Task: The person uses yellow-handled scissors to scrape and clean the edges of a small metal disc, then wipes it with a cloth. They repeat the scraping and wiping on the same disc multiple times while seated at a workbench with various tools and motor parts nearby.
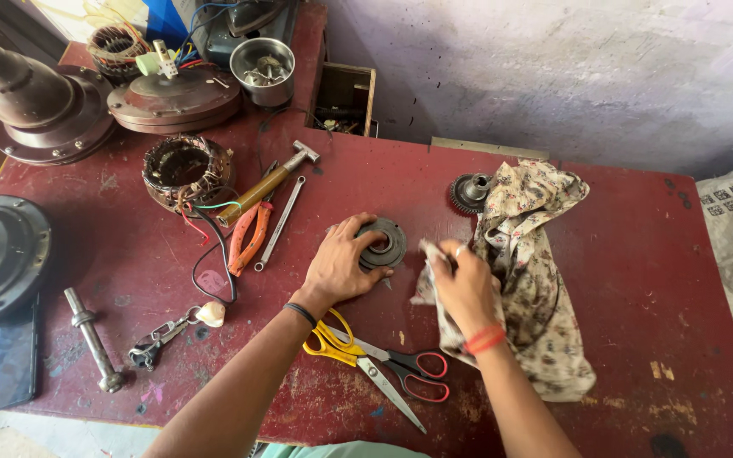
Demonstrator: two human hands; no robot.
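Pinned flat under my left hand (pixel 338 265), the dark metal disc (pixel 383 243) sits mid-table so it won't slide, fingers curled over its rim. At three o'clock my right hand (pixel 466 286) bunches the soft floral rag (pixel 532 254). Two scissors (pixel 383 360) lie at six; a toothed gear (pixel 469 192) sits at one.

Scissors (pixel 383 360) nearest on table (pixel 621 280), cloth (pixel 536 254) right, pliers (pixel 250 237) left, bowl (pixel 262 68) behind
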